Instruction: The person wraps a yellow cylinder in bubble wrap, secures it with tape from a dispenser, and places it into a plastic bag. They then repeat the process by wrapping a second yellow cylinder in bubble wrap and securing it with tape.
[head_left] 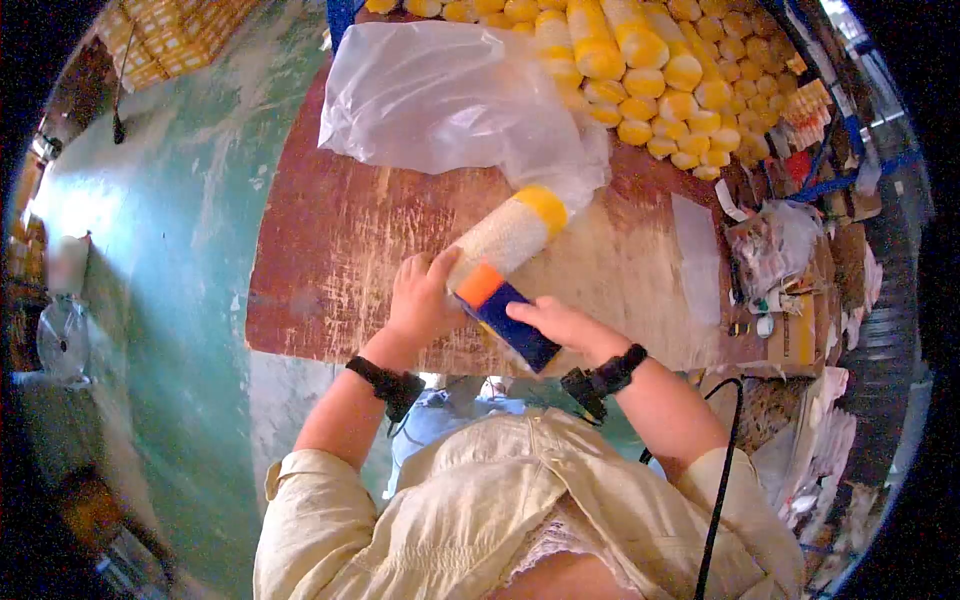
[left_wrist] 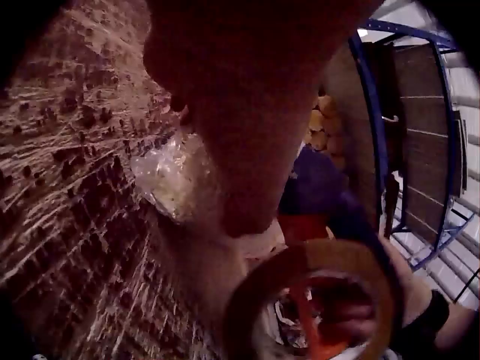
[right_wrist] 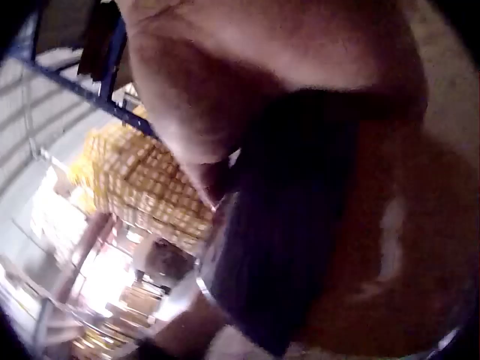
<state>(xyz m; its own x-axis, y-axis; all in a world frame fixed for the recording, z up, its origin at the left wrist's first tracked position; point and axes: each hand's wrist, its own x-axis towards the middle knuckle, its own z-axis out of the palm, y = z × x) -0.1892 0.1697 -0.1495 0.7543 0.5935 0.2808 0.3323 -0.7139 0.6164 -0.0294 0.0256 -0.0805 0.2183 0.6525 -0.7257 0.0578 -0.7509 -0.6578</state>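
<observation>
A white cylindrical roll (head_left: 505, 235) with a yellow band at its far end lies slanted on the table. Clear plastic (head_left: 575, 170) meets that far end. The left hand (head_left: 420, 300) grips the near end, its fingers over the side; it looms dark in the left wrist view (left_wrist: 240, 112). The right hand (head_left: 570, 325) holds a blue and orange tape dispenser (head_left: 525, 335) against the near end, thumb on top. Brown tape (left_wrist: 315, 259) shows as a ring in the left wrist view. In the right wrist view the right hand (right_wrist: 285, 52) covers part of the dark dispenser (right_wrist: 292, 225).
A large clear plastic bag (head_left: 430, 95) spreads over the back of the worn table (head_left: 340, 290). Yellow-ended rolls (head_left: 690, 110) are piled at the back right. Cardboard and plastic scraps (head_left: 775, 250) crowd the right edge. A black cable (head_left: 722, 480) hangs near the right arm.
</observation>
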